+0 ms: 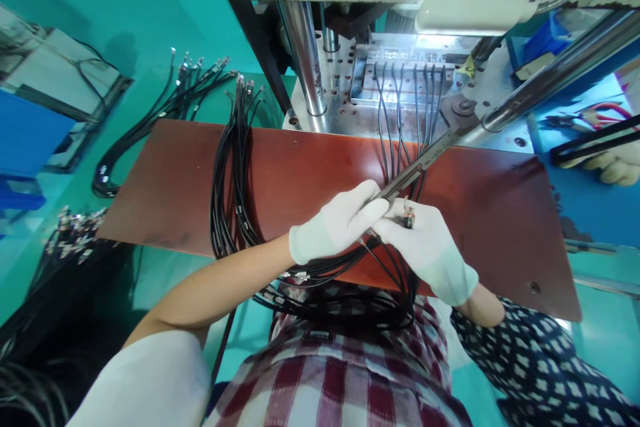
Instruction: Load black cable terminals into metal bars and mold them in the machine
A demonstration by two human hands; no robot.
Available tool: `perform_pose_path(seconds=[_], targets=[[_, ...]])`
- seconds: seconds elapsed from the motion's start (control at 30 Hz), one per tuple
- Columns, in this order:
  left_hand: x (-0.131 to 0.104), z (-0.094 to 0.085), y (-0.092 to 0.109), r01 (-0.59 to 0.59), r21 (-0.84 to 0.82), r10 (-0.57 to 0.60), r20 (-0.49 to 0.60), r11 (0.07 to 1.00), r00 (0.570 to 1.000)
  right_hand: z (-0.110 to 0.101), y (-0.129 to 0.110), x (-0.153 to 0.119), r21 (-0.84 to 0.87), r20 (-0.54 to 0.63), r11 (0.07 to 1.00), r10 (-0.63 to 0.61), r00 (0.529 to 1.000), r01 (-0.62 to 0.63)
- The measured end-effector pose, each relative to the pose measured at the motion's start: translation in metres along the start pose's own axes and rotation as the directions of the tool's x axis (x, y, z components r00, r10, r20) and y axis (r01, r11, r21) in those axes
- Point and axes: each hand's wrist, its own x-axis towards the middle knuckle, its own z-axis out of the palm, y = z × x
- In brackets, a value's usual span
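My left hand (345, 217), in a white glove, is closed around the near end of a long narrow metal bar (423, 163). The bar slants up to the right, towards a bolted metal block (461, 110) on the press. Close beside it, my gloved right hand (433, 247) is closed, with a small copper-coloured cable connector (409, 215) showing at its fingers. Black cables (395, 270) hang below this hand and loop across my lap. Which cable belongs to the connector is hard to make out.
A reddish-brown board (500, 227) spans the front of the press. Several thin cables run into a metal mould (360, 83). A cable bundle (227, 173) lies on the board's left; another (135, 123) lies beyond it. Shiny columns (305, 53) flank the mould. Pliers (575, 120) lie at right.
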Motion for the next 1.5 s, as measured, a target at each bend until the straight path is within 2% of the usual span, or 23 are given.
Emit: perform_pose_path(seconds=[0.07, 0.1, 0.17, 0.27, 0.33, 0.4, 0.53, 0.67, 0.73, 0.83, 0.9, 1.03, 1.13, 1.23, 1.37, 1.43, 1.5], targets=[[0.0, 0.002, 0.0, 0.003, 0.155, 0.007, -0.062, 0.988, 0.998, 0.001, 0.005, 0.001, -0.01, -0.009, 1.0, -0.006, 1.0, 0.006], [0.0, 0.002, 0.0, 0.003, 0.154, 0.009, -0.075, 0.988, 0.997, 0.002, 0.007, 0.001, -0.011, -0.015, 1.0, -0.014, 1.0, 0.013], [0.0, 0.002, -0.001, -0.007, 0.013, 0.008, -0.06, 1.0, 0.998, 0.002, 0.012, -0.002, 0.024, -0.07, 0.999, -0.043, 0.997, 0.045], [0.0, 0.0, -0.003, 0.017, -0.245, -0.033, -0.06, 0.969, 0.998, 0.001, 0.017, -0.008, 0.212, -0.211, 0.963, -0.122, 0.97, 0.168], [0.001, -0.003, -0.004, 0.033, -0.326, -0.06, -0.073, 0.945, 0.996, 0.0, 0.018, -0.013, 0.301, -0.247, 0.924, -0.165, 0.955, 0.237], [0.001, -0.005, -0.003, 0.033, -0.362, -0.062, -0.067, 0.931, 0.996, -0.001, 0.019, -0.016, 0.285, -0.217, 0.931, -0.168, 0.962, 0.227], [0.0, -0.008, -0.002, 0.035, -0.37, -0.046, -0.021, 0.929, 0.999, -0.003, 0.027, -0.016, 0.241, -0.143, 0.962, -0.092, 0.985, 0.125], [0.0, -0.009, -0.003, 0.032, -0.357, -0.039, -0.012, 0.933, 0.999, -0.01, 0.036, -0.02, 0.312, -0.022, 0.937, -0.158, 0.987, 0.157], [0.0, -0.009, -0.003, 0.031, -0.369, -0.039, -0.012, 0.929, 0.999, -0.02, 0.034, -0.025, 0.173, 0.034, 0.977, -0.136, 0.99, 0.128], [0.0, -0.009, -0.003, 0.039, -0.382, -0.04, 0.005, 0.923, 0.999, -0.037, 0.028, -0.036, -0.205, 0.069, 0.979, 0.02, 0.997, -0.005], [0.0, -0.009, -0.004, 0.042, -0.373, -0.041, 0.011, 0.927, 0.999, -0.046, 0.028, -0.042, -0.264, 0.05, 0.963, 0.077, 0.996, -0.061], [-0.001, -0.009, -0.008, 0.058, -0.342, -0.054, 0.021, 0.938, 0.998, -0.049, 0.039, -0.046, 0.017, -0.122, 0.998, 0.065, 0.99, -0.064], [0.0, -0.012, -0.004, 0.058, -0.341, -0.046, 0.044, 0.938, 0.998, -0.049, 0.041, -0.046, 0.239, -0.13, 0.971, 0.05, 0.99, -0.018], [0.0, -0.019, 0.01, 0.063, -0.312, -0.037, 0.087, 0.948, 0.996, -0.06, 0.018, -0.05, 0.468, -0.071, 0.882, -0.015, 0.997, 0.047], [0.004, -0.023, 0.029, 0.089, -0.221, -0.059, 0.141, 0.971, 0.988, -0.079, -0.022, -0.043, 0.659, -0.144, 0.725, -0.139, 0.98, 0.199], [0.009, -0.019, 0.03, 0.09, -0.257, -0.048, 0.165, 0.962, 0.985, -0.079, -0.027, -0.027, 0.702, -0.084, 0.7, -0.1, 0.991, 0.13], [0.014, -0.014, 0.024, 0.093, -0.313, -0.041, 0.169, 0.945, 0.985, -0.07, -0.018, -0.007, 0.696, 0.054, 0.718, -0.04, 0.998, -0.009]])
